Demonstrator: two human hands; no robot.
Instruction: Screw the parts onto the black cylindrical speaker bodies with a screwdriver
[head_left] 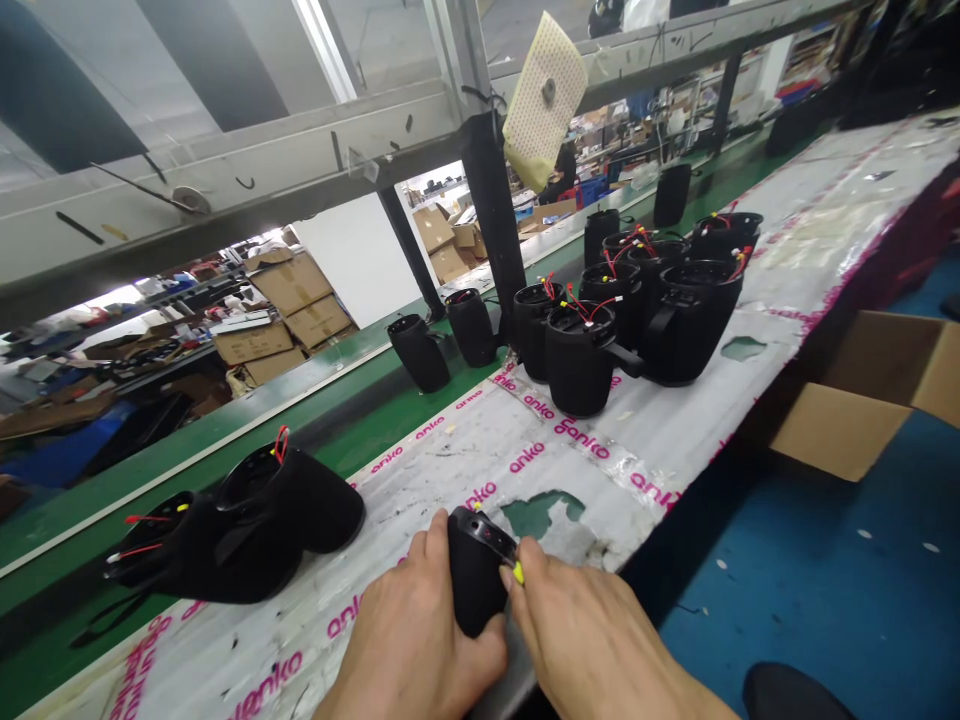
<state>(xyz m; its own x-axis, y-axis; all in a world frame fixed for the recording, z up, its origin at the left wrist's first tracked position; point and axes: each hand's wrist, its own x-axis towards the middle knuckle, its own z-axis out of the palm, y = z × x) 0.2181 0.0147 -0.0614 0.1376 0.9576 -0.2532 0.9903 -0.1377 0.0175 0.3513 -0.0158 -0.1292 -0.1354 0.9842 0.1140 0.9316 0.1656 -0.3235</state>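
Note:
Near the bottom centre, my left hand (420, 625) is wrapped round a black fabric-covered cylinder (474, 580), its open rim tilted up and to the right. My right hand (574, 610) is closed at the cylinder's rim, on a small tool with a yellow-green part (517, 572) showing beside the fingertips. What else the right fingers hold is hidden. Two similar black cylinders (300, 500) with red wires lie tilted on the left.
Several black cylinders (581, 365) with red wires stand on the wrapped tabletop (480, 440). Others (418, 352) rest on the green conveyor (352, 430). An open cardboard box (840, 430) is at the right. A yellowish sheet (544, 105) hangs from the metal frame.

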